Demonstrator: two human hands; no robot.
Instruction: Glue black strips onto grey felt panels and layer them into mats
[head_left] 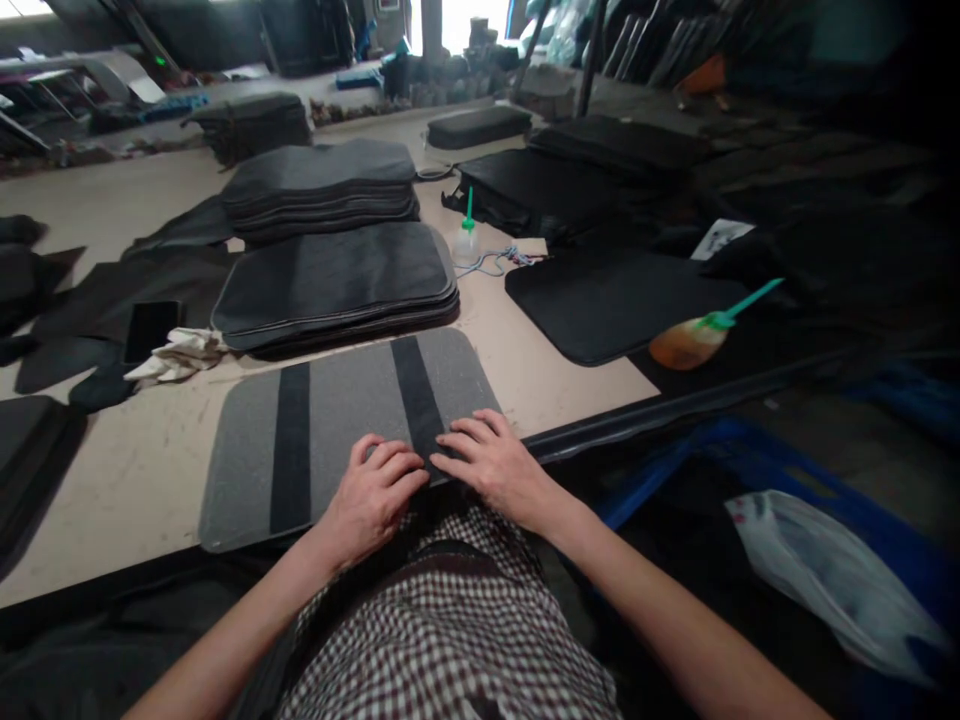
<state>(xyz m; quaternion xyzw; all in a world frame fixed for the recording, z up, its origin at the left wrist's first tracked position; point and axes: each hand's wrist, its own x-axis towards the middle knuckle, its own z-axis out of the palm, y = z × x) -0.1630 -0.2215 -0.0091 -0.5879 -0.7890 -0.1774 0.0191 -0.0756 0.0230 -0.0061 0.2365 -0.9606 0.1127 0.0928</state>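
both my hands at one grey panel [349, 400], close to the table's near edge
the panel lies flat on the table [574, 390], just in front of a black stack [341, 280]; if i press unevenly or pull toward me, i think it could slide over the edge, or the black strip [412, 385] under my fingers could go crooked. my left hand [379, 490] has its fingers bent and close together; my right hand [487, 465] has them slightly apart; whether either one pinches something, i cannot tell. the orange drink [686, 345] might spill on the black panel [600, 305] beside it, if my right elbow bumps it. i count one grey panel, two black strips on it, two green straws, one phone [152, 332].
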